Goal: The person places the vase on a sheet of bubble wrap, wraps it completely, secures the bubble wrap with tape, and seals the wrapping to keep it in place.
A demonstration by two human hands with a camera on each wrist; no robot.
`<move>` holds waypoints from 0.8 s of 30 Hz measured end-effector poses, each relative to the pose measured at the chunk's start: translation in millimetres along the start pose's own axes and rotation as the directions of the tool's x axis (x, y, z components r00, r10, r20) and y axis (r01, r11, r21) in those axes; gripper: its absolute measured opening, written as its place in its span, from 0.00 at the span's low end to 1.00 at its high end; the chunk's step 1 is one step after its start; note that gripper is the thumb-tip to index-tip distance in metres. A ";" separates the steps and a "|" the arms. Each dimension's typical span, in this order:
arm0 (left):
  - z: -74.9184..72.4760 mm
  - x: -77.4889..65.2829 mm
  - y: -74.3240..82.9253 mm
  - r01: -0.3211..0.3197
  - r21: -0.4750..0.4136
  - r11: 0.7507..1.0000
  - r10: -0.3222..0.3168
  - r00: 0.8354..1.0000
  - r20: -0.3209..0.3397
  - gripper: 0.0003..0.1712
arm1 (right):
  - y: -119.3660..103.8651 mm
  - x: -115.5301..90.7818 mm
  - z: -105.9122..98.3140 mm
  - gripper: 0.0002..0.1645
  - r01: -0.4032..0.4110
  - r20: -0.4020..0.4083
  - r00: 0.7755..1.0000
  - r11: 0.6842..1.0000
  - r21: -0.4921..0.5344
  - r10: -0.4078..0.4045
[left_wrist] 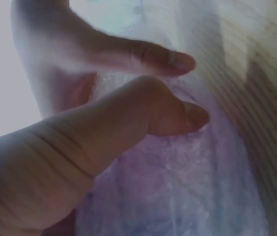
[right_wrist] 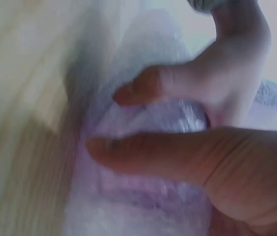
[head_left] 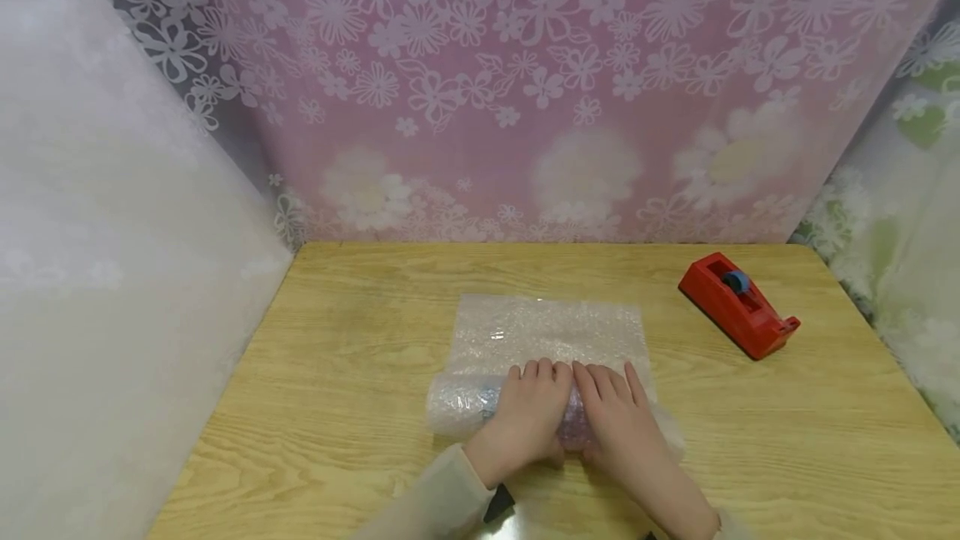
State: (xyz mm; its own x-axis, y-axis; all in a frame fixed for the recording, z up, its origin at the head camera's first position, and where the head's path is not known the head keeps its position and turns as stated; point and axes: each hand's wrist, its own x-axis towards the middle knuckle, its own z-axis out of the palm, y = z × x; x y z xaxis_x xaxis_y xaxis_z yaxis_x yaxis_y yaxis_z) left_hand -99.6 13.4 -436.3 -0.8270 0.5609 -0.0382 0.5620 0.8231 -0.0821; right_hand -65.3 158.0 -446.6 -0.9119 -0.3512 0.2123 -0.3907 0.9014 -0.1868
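A sheet of clear bubble wrap (head_left: pixel 551 327) lies on the table, its far part flat and its near part rolled around something purple and bluish that shows through the layers. My left hand (head_left: pixel 531 411) grips this bubble wrap roll (head_left: pixel 453 405) just left of its middle. Close beside it, my right hand (head_left: pixel 624 423) holds the same roll from the right. Fingers of both hands reach over the top, while the thumbs press the near side, as the roll (left_wrist: pixel 173 182) in the left wrist view shows. What is wrapped inside is blurred by the plastic.
A red tape dispenser (head_left: pixel 738 307) with a blue-cored roll of tape stands at the right rear of the wooden table (head_left: pixel 337 340). Flowered pink fabric (head_left: pixel 480 107) hangs behind the table, and pale cloth (head_left: pixel 135 273) borders its left side.
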 end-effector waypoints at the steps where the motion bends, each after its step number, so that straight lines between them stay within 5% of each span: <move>1: -0.4 0.3 -0.8 0.001 -0.013 1.000 -0.001 1.000 0.010 0.59 | -2.5 -2.2 0.7 0.60 -0.007 -0.010 1.000 1.000 -0.013 0.007; 6: -3.6 2.3 -3.2 -0.005 -0.058 0.998 0.008 0.998 0.055 0.57 | -12.4 -11.1 4.6 0.53 -0.075 -0.034 0.997 0.997 -0.029 0.074; 12: -7.3 4.6 -5.5 -0.013 -0.083 0.996 0.024 0.992 0.128 0.55 | -18.4 -16.4 10.0 0.56 -0.134 -0.050 0.990 0.991 -0.022 0.133; 24: -18.4 -4.1 -13.0 -0.036 -0.179 0.983 0.084 0.960 0.269 0.52 | -27.4 -21.8 15.0 0.49 -0.102 -0.134 0.986 0.995 0.003 0.101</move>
State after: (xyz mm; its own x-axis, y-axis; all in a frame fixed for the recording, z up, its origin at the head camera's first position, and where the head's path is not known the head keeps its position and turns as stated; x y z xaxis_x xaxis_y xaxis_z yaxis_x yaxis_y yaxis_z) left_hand -103.2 2.1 -416.7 -0.7502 0.5835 -0.3110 0.5851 0.8049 0.0988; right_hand -36.6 137.1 -460.5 -0.9217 -0.2208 0.3189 -0.2961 0.9316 -0.2108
